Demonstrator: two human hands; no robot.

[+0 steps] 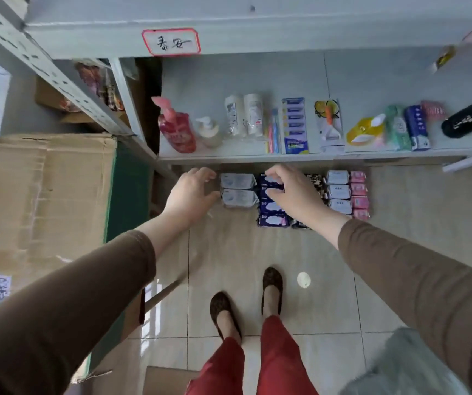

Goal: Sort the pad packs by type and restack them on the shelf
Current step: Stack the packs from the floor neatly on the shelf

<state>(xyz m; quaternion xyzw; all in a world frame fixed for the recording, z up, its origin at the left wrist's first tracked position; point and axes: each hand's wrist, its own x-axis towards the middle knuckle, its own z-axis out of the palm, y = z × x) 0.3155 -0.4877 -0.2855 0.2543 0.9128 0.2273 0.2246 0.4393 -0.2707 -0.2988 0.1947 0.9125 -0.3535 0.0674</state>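
Two hands reach down to pad packs lined up on the lowest level of a shelf.

Nearest, brown sleeves lead to the hands. The left hand (190,195) is spread, fingers relaxed, just beside two grey packs (239,190), holding nothing. The right hand (294,192) curls its fingers onto the dark blue packs (271,206); whether it truly grips one I cannot tell. Right of them stand patterned black packs (318,186), white packs (338,191) and pink packs (358,193). Above, the shelf board (257,158) carries a red pump bottle (176,129).
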